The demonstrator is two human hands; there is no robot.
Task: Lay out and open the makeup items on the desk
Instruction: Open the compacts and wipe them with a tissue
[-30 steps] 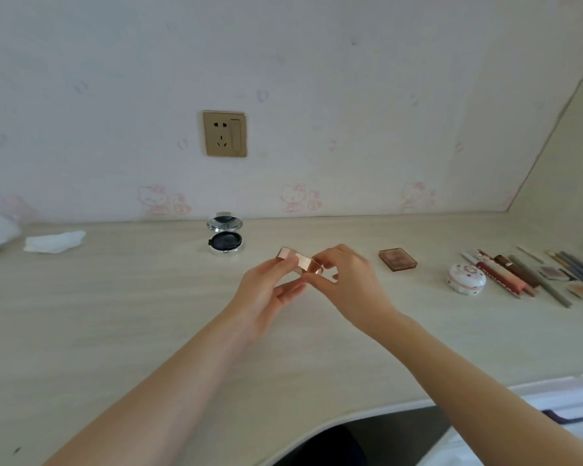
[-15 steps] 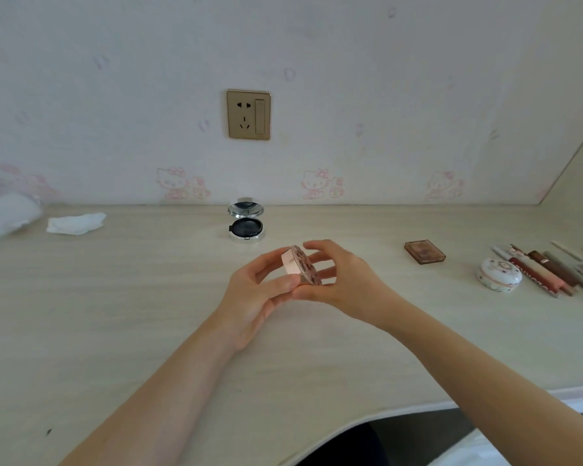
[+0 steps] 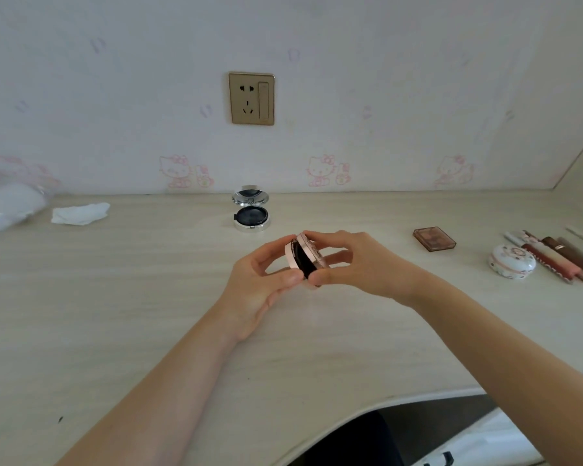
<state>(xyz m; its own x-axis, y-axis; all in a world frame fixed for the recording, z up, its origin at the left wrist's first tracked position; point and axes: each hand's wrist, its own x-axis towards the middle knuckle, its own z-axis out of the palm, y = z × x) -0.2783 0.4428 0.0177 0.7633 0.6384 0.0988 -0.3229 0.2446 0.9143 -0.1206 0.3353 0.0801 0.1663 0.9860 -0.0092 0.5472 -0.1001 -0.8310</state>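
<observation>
tabletop (image 3: 148,314): carries all the makeup. my left hand (image 3: 260,280) and right hand (image 3: 360,264): fingers clamped on the pink compact (image 3: 303,260), held just above the tabletop's middle. the compact, shut half a second ago, now gapes a little and shows a dark inside, so opening is under way. silver compact (image 3: 250,210) behind it: already open. brown palette (image 3: 434,238), white pot (image 3: 511,262): still closed.

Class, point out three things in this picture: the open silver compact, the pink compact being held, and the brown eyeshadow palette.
Open silver compact (image 3: 251,216), head view, on its dark base pan.
Pink compact (image 3: 293,255), head view, on its pink side wall.
Brown eyeshadow palette (image 3: 434,238), head view, on its lid.
</observation>
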